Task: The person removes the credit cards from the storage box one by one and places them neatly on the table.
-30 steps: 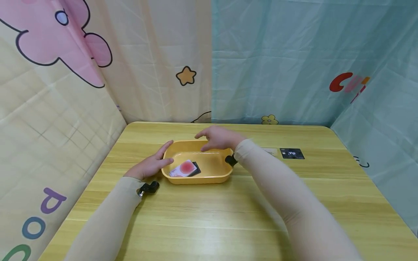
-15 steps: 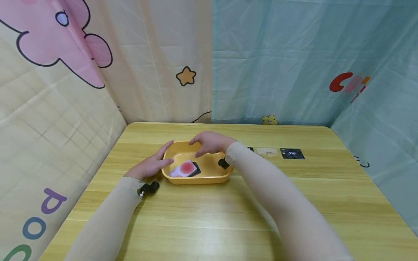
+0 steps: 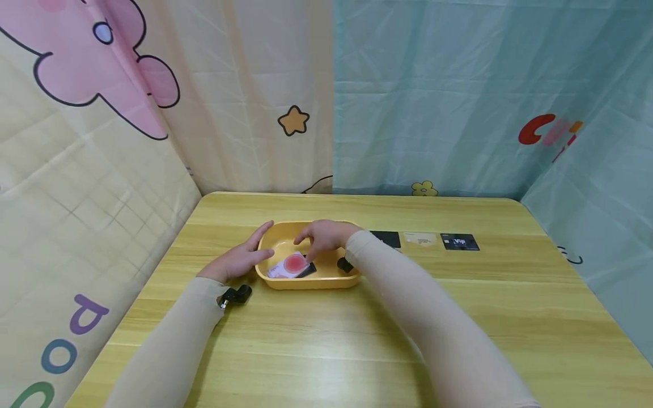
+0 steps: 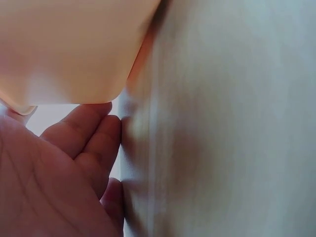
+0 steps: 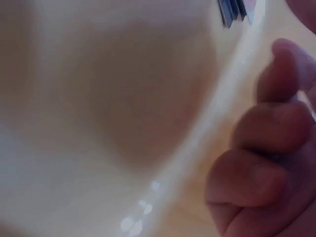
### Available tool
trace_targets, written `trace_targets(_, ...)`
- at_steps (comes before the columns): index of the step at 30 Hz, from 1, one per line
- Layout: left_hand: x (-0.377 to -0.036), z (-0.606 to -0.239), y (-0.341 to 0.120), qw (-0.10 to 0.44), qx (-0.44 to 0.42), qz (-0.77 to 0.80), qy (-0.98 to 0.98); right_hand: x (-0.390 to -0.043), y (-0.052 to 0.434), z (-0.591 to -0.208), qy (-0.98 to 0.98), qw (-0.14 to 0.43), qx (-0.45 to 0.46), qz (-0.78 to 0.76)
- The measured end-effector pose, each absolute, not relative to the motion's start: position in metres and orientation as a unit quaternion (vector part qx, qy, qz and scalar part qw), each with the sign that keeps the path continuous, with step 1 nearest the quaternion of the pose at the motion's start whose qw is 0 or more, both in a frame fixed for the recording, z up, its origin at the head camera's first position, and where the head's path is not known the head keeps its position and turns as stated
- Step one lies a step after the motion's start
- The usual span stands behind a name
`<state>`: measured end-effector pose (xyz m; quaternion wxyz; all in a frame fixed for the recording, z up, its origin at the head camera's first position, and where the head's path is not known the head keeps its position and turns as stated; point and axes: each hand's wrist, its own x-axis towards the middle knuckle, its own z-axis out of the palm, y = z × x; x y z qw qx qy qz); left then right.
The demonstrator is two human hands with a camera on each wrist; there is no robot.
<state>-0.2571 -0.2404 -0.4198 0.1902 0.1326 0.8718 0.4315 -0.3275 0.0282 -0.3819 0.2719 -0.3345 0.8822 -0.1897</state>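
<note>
A yellow plastic basin [image 3: 306,283] stands on the table, with a small pile of cards in its left part. On top lies a white card with a pink-red circle [image 3: 287,266]; the edge of a dark card [image 3: 308,271] shows beneath. My left hand [image 3: 236,259] holds the basin's left end, thumb over the rim and fingers against the outer wall [image 4: 64,59]. Inside the basin, my right hand [image 3: 326,238] reaches down with index finger and thumb apart, the thumb tip right at the pile. Its other fingers [image 5: 271,128] are curled in the right wrist view.
Right of the basin, three cards lie in a row: a black card [image 3: 388,238], partly behind the right sleeve, a cream card [image 3: 420,239] and a black "Vip" card [image 3: 459,242]. Printed curtains [image 3: 433,102] stand behind and beside the wooden table [image 3: 316,351].
My right hand has moved left and down from over the basin's back rim to the card pile, uncovering the black card on the table. My left hand has stayed on the basin.
</note>
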Motion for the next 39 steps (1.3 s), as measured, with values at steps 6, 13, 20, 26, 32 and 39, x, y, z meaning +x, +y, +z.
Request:
trace_targets(6, -0.254, -0.417, -0.239, 0.192, 0.130, 0.435, 0.870, -0.328, 0.030, -0.386, 0.878, 0.297, -0.324, -0.188)
trace_targets(13, -0.252, -0.420, -0.238, 0.196, 0.125, 0.438, 0.868, -0.326, 0.032, -0.393, 0.877, 0.320, -0.305, -0.187)
trace_targets(20, -0.252, -0.422, -0.238, 0.193, 0.119, 0.436, 0.871, -0.325, 0.030, -0.394, 0.884, 0.319, -0.291, -0.181)
trace_targets(26, -0.254, -0.422, -0.238, 0.189, 0.120, 0.443, 0.868, -0.327, 0.027, -0.394, 0.883, 0.310, -0.308, -0.170)
trace_targets(32, -0.256, -0.423, -0.236, 0.184, 0.129, 0.457, 0.861, -0.330, 0.025, -0.396, 0.881, 0.303, -0.323, -0.166)
trace_targets(39, -0.256, -0.422, -0.236, 0.189, 0.118, 0.450, 0.865, -0.331, 0.025, -0.399, 0.876, 0.300, -0.335, -0.174)
